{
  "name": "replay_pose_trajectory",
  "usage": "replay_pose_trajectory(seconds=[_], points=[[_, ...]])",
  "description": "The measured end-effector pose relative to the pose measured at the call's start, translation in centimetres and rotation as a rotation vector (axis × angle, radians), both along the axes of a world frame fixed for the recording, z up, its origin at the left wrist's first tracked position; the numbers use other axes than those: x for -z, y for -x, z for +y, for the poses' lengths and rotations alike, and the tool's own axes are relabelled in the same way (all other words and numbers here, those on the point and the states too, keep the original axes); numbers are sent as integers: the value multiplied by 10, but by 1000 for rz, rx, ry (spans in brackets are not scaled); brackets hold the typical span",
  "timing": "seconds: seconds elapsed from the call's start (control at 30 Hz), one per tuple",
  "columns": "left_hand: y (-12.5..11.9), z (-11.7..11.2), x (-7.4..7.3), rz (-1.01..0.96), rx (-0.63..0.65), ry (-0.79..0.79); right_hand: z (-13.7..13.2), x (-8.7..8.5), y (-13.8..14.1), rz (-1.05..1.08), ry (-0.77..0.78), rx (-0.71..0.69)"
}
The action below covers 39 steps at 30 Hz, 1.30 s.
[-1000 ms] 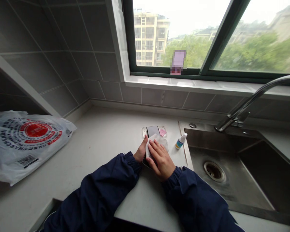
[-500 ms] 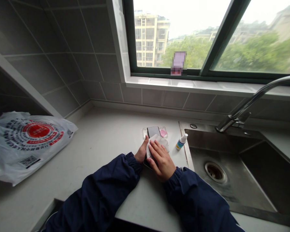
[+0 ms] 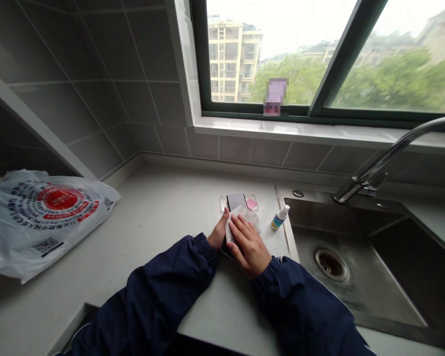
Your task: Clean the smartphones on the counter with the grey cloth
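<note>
A dark phone (image 3: 236, 201) lies flat on the pale countertop (image 3: 163, 212), just left of the sink. My left hand (image 3: 218, 232) grips the phone's left edge, thumb along its side. My right hand (image 3: 249, 243) lies flat on the screen, its fingers pressing a white cloth (image 3: 244, 215) onto the glass. Behind the phone a clear case (image 3: 250, 202) with a pink patch shows. A small white spray bottle (image 3: 279, 217) with a blue and yellow label stands just right of the cloth, near the sink's rim.
A steel sink (image 3: 356, 257) with a drain fills the right, and a curved tap (image 3: 389, 153) reaches over it. A printed plastic bag (image 3: 40, 217) lies at the far left of the counter. Grey tiled walls and a window ledge (image 3: 300, 129) close the back.
Both hands stay on the phone. My right hand with the cloth has barely shifted on the screen, and the view has drifted slightly.
</note>
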<state>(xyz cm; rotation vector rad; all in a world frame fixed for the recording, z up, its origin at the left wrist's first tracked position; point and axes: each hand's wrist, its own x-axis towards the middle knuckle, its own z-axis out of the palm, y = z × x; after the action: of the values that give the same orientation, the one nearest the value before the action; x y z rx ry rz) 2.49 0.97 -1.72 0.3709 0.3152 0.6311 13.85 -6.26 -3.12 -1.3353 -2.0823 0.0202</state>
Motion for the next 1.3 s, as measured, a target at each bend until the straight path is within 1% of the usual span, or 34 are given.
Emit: replay_pose_trajectory(seconds=[0.37,0.53,0.63,0.7,0.8,0.9,1.0,1.3], points=[[-1,-3,-5,49,-29,13,0,0,0,2,2,-3],[1,-1,-2,52,-16,-35,0,-2,0,-4,3,-3],[2,0,1,42,13,-73,1,-3,-2,-6,-3,-2],[1,0,4,9,41,-126,2,-4,-5,-10,-21,33],[1,-2,7,-57,78,-228,5,-4,-11,-24,-67,127],[2,-4,8,-73,116,-286,7,-4,-16,-42,-89,182],[2,-4,8,-76,121,-291,7,-3,-16,-52,-89,188],[-1,-2,9,-50,61,-260,8,2,-17,-43,-65,170]])
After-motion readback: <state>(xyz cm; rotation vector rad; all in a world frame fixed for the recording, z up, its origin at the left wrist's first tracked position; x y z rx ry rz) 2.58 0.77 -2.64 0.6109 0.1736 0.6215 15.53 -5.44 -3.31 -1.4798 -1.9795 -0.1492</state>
